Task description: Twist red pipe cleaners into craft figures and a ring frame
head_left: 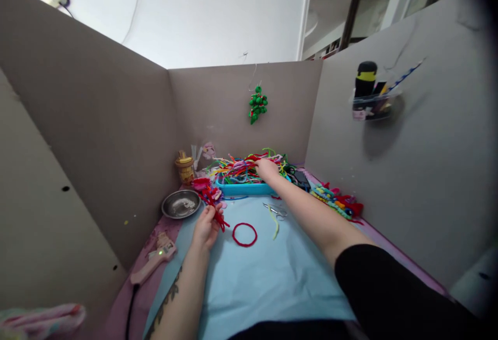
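A pink glue gun (150, 266) with a green light lies along the left edge of the table (120, 306), while on the blue cloth (276, 283) a red ring (245, 245) lies just beside the person's left hand (207, 227), closed around a bunch of fuzzy red stems (220, 221). Past the ring, scissors (280, 212) rest with a pale green strand (276, 225) by their blades, opposite a metal bowl (166, 207) near the left edge. Toward the table's far edge, the right hand (267, 170) dips into multicolored stems (237, 167) heaped in a blue tray (249, 189); whether its fingers grip any cannot be told.
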Available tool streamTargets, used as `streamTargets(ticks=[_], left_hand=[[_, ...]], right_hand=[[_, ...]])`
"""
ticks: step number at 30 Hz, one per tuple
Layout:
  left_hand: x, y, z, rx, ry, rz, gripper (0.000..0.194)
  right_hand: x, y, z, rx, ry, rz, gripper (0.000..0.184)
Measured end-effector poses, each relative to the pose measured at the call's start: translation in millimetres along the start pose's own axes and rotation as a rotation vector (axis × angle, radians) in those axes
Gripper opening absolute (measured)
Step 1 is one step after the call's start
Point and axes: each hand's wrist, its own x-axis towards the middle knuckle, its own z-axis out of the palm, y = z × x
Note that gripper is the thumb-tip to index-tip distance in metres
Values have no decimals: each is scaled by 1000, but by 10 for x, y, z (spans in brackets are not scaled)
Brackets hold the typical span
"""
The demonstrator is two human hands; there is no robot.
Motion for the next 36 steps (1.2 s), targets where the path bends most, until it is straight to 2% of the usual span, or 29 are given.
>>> streamTargets(ticks=[3, 5, 7, 10, 12, 14, 17, 20, 23, 28, 31, 36], left_hand=[[-4, -19, 4, 48, -14, -8, 12], [-8, -52, 1, 82, -43, -14, 16], [-17, -101, 0, 113, -88, -33, 23], [-55, -182, 27, 160, -157, -58, 30], [-97, -231, 65, 199, -200, -65, 29], [-141, -271, 110, 239, -237, -66, 28], [-179, -310, 154, 309, -237, -65, 28], [-175, -325, 157, 391, -201, -61, 30], [-151, -326, 140, 459, -175, -45, 36], [-127, -322, 123, 482, -132, 10, 38], [-125, -331, 125, 493, -120, 57, 34], [-147, -344, 160, 628, -166, 198, 22]], right_hand=[[-19, -35, -10, 5, -1, 46, 40], [-243, -113, 120, 65, -5, -8, 42], [-603, -223, 313, 350, -55, -174, 32], [-1205, -402, 574, 785, -249, -171, 27], [-1508, -504, 670, 974, -259, -132, 24], [-1670, -570, 708, 1069, -196, -109, 20], [-1706, -585, 724, 1127, -129, -33, 22], [-1664, -534, 738, 1197, -157, 22, 18], [-1655, -492, 733, 1270, -181, 36, 12], [-1678, -479, 667, 1354, -167, 20, 13], [-1678, -464, 640, 1337, -149, -7, 13], [-1666, -422, 637, 1257, -151, -4, 12]])
